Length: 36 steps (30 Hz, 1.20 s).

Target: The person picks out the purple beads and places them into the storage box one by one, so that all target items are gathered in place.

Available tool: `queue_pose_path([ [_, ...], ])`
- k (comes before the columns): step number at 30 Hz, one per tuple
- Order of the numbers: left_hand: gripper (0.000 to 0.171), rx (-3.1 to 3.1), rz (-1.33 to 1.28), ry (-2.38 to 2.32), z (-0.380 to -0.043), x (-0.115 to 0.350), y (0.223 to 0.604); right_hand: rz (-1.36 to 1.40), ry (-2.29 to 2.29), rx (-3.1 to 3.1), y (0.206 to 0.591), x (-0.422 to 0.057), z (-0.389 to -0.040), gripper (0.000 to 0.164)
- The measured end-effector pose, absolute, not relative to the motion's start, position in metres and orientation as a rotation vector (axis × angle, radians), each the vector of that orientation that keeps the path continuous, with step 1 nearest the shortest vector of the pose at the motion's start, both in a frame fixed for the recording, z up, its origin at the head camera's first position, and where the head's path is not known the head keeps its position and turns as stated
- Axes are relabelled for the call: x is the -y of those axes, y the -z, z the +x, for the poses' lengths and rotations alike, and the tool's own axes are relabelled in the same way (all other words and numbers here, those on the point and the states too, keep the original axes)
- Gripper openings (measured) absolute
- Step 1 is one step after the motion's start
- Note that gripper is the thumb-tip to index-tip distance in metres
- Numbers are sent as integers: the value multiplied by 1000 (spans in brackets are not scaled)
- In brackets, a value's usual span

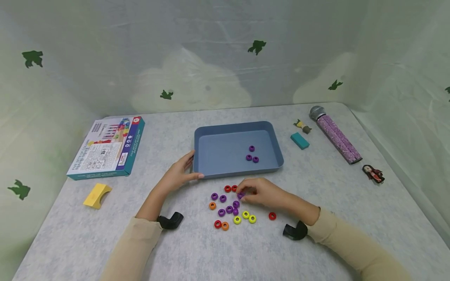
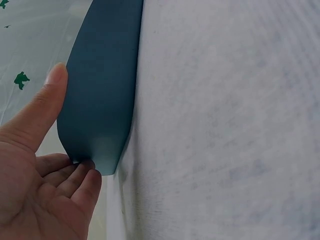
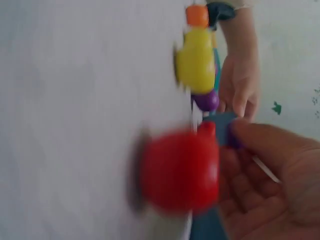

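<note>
A shallow blue tray (image 1: 228, 173) lies in the middle of the table, with 3 purple beads (image 1: 251, 148) in its right half. My left hand (image 1: 181, 171) holds its near left corner, the thumb along the front wall and the fingers at the left side; the left wrist view shows the fingers bent against the tray's corner (image 2: 100, 115). In front of the tray, my right hand (image 1: 265, 192) pinches a purple bead (image 1: 240, 195) between thumb and fingers. Loose purple, red (image 1: 227, 189), orange (image 1: 212, 205) and yellow beads (image 1: 245, 214) lie around it.
A flat printed box (image 1: 102, 152) and a yellow arched block (image 1: 96, 196) lie at left. At right are a teal block (image 1: 300, 141), a small figurine (image 1: 302, 126), a glittery pink microphone (image 1: 337, 136) and a small doll figure (image 1: 373, 174). One red bead (image 1: 272, 216) sits apart near the right wrist.
</note>
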State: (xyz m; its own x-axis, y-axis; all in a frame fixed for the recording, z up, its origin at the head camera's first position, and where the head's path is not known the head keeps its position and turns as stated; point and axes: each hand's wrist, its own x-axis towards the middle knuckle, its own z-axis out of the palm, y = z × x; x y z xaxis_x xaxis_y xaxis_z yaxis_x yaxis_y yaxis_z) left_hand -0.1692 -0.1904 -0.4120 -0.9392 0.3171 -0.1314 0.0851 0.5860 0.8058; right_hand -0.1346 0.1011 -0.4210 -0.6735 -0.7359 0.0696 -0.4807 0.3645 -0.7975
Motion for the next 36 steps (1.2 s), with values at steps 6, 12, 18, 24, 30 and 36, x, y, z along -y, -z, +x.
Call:
queue_pose_path([
  [6, 91, -2565, 344, -1259, -169, 190, 411, -1064, 1434, -2387, 400, -108, -159, 22],
  [12, 91, -2565, 341, -1255, -169, 190, 412, -911, 1508, -2509, 398, -113, -199, 22],
  [18, 89, -2556, 331, -1266, -165, 188, 405, -682, 1368, -2618, 411, -110, -230, 25],
  [24, 90, -2556, 356, -1259, -166, 188, 403, -597, 1290, -2584, 417, -106, -241, 22],
  [30, 83, -2542, 323, -1280, -155, 179, 381, -533, 1245, -2572, 420, -106, -243, 20],
  [36, 87, -2547, 337, -1269, -161, 183, 392, -547, 1225, -2573, 416, -106, -240, 25],
])
